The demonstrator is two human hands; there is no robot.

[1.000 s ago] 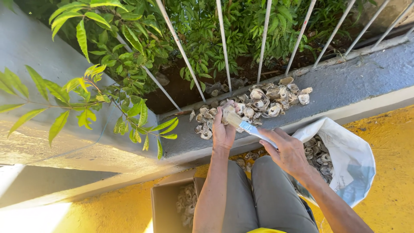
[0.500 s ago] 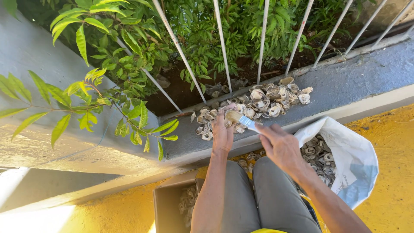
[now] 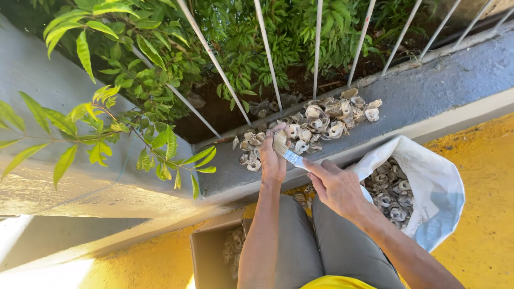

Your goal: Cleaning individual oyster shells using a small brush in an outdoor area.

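My left hand [image 3: 272, 161] holds an oyster shell [image 3: 278, 138] up over the grey concrete ledge [image 3: 423, 93]. My right hand [image 3: 335, 186] grips a paintbrush [image 3: 292, 156] with pale bristles and a metal ferrule, its bristles lying against that shell. A heap of oyster shells [image 3: 316, 124] is spread along the ledge just beyond both hands. I am seated, with grey trousers [image 3: 316, 246] showing below my arms.
A white sack [image 3: 433, 182] of shells stands open at my right on the yellow floor [image 3: 482, 160]. A cardboard box [image 3: 206, 257] holding shells sits at my lower left. White railing bars [image 3: 266, 53] rise behind the ledge, with leafy plants [image 3: 160, 69] and soil beyond.
The brush has slid down and left across the held shell, and my right hand has drawn closer to my left. The view has shifted slightly.
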